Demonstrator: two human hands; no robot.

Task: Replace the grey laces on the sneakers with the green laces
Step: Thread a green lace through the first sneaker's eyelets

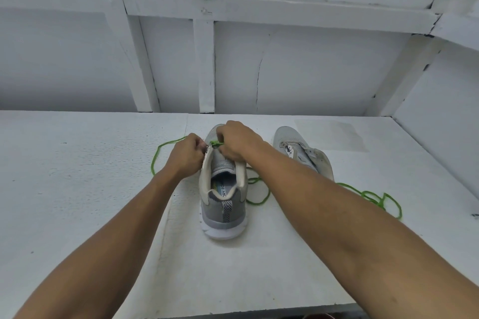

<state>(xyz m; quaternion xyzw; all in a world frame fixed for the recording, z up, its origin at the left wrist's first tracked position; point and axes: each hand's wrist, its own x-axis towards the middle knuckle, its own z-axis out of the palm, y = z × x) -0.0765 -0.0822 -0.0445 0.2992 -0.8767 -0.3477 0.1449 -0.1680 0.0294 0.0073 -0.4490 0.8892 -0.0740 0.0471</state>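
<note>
A grey sneaker (223, 204) stands on the white table (77, 189), heel toward me. Both hands work at its front eyelets. My left hand (185, 154) has curled fingers at the left eyelet row, where the green lace (216, 144) comes out. My right hand (237, 142) pinches that lace above the tongue. One end of the lace loops away to the left, the other trails right behind the shoe. A second grey sneaker (300, 151) without a lace lies to the right. Another green lace (375, 198) lies coiled beyond my right forearm.
A white panelled wall (233, 59) rises behind the table and along its right side. The table's front edge (259, 311) runs close to me, and something red shows just below it.
</note>
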